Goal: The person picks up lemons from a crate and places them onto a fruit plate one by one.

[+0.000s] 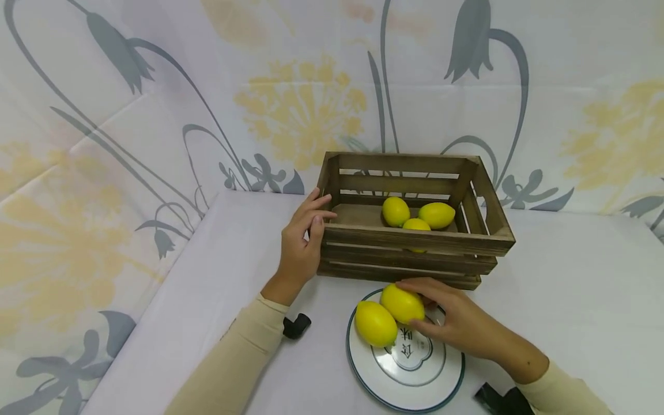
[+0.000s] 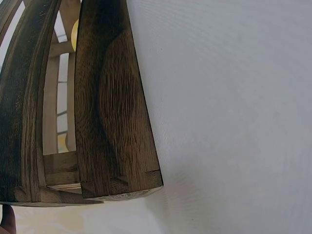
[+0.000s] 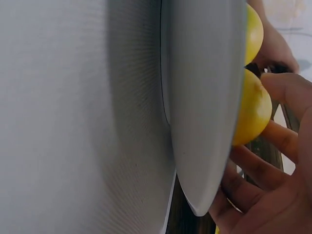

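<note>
My left hand (image 1: 303, 242) holds the left end of a brown slatted wooden crate (image 1: 404, 236), its fingertips over the rim and its thumb by the near corner. Inside the crate are three yellow lemons (image 1: 437, 215). In front of it, my right hand (image 1: 456, 317) pinches a lemon (image 1: 402, 304) between thumb and fingers, over a white plate (image 1: 415, 395) with a blue rim. Another lemon (image 1: 376, 324) lies beside it on the plate. From the right wrist view, thumb and fingers are on either side of the held lemon (image 3: 253, 107), right at the plate's edge (image 3: 204, 107).
A white cloth (image 1: 581, 300) covers the table. Behind the crate hangs a floral-patterned curtain (image 1: 311, 86), which also runs along the left side. Black wrist-worn devices show at the left wrist (image 1: 297, 327) and the right wrist (image 1: 500, 399).
</note>
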{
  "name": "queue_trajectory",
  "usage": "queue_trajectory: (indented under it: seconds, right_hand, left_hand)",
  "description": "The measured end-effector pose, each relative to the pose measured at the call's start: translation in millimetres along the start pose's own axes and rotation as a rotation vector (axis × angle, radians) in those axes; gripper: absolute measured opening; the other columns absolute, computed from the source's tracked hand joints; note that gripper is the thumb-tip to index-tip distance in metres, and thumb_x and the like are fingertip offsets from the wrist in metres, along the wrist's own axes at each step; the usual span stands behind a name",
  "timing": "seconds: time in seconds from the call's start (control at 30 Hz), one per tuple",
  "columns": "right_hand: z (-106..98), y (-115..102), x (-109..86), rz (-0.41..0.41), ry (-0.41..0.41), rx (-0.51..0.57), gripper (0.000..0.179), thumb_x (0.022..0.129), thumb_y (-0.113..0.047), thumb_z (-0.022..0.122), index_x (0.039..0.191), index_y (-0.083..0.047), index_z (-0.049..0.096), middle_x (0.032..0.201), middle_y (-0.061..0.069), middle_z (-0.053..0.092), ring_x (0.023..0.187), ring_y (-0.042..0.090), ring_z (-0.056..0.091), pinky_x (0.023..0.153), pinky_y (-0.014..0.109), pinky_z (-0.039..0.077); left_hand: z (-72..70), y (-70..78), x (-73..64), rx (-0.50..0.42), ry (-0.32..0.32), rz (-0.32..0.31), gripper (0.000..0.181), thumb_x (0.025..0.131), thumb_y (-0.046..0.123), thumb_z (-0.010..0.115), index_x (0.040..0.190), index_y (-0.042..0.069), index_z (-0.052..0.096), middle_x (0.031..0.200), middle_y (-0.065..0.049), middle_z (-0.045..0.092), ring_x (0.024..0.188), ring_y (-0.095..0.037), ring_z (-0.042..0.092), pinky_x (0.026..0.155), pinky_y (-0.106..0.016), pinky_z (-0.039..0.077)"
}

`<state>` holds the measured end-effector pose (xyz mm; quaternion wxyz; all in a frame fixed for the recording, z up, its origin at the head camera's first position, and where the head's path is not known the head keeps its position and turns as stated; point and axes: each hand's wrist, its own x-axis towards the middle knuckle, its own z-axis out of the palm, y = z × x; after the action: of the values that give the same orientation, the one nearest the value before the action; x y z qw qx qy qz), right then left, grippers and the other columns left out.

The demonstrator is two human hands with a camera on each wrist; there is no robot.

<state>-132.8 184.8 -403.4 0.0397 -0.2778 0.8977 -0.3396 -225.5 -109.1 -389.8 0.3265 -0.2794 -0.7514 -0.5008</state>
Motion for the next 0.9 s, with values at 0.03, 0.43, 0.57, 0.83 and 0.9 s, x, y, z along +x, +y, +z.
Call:
queue_trajectory:
  seconds: [0.03, 0.43, 0.57, 0.83, 0.9]
  right_hand:
    - [-0.6, -0.3, 0.2, 0.003, 0.001, -0.001, 0.057, 0.087, -0.029, 0.078, 0.140, -0.022, 0.057, 0.140, 0.003, 0.059, 0.113, 0.013, 0.062, 0.092, 0.030, 0.058]
    - [-10.6, -9.9, -0.9, 0.018, 0.208, -0.048, 0.042, 0.091, -0.020, 0.073, 0.132, -0.013, 0.063, 0.119, 0.004, 0.067, 0.087, 0.003, 0.064, 0.074, 0.024, 0.059]
    - [-12.9, -12.2, -1.6, -0.092, 0.386, -0.095, 0.048, 0.084, -0.003, 0.077, 0.129, -0.012, 0.064, 0.123, 0.004, 0.066, 0.095, 0.006, 0.064, 0.081, 0.014, 0.055]
    - [-21.3, -19.0, -0.9, -0.177, 0.556, -0.085, 0.052, 0.075, 0.008, 0.078, 0.124, -0.002, 0.066, 0.125, 0.012, 0.063, 0.120, 0.001, 0.053, 0.095, 0.005, 0.043]
    - [-22.2, -19.8, -0.6, -0.186, 0.574, -0.079, 0.051, 0.075, 0.007, 0.077, 0.124, -0.003, 0.066, 0.125, 0.014, 0.063, 0.123, 0.000, 0.051, 0.099, 0.005, 0.041]
  left_hand:
    - [-0.1, -0.2, 0.2, -0.001, 0.000, 0.001, 0.031, 0.105, 0.010, 0.042, 0.105, 0.000, 0.071, 0.137, -0.016, 0.062, 0.147, -0.026, 0.040, 0.123, -0.040, 0.031]
    - [1.1, -1.1, -0.7, -0.014, 0.010, 0.004, 0.029, 0.103, 0.006, 0.043, 0.105, 0.000, 0.071, 0.137, -0.015, 0.062, 0.146, -0.027, 0.040, 0.123, -0.039, 0.030]
    - [2.4, -1.4, -1.1, -0.020, 0.007, 0.008, 0.028, 0.102, 0.002, 0.043, 0.106, 0.000, 0.071, 0.138, -0.015, 0.062, 0.146, -0.029, 0.040, 0.123, -0.040, 0.030]
    - [1.7, -3.0, -0.4, -0.017, 0.013, -0.001, 0.028, 0.101, 0.000, 0.044, 0.107, 0.001, 0.071, 0.137, -0.015, 0.062, 0.146, -0.027, 0.041, 0.123, -0.039, 0.030]
    - [1.5, -3.2, -0.5, -0.013, 0.015, -0.002, 0.028, 0.101, 0.001, 0.044, 0.106, 0.000, 0.071, 0.137, -0.015, 0.062, 0.146, -0.026, 0.041, 0.123, -0.039, 0.030]
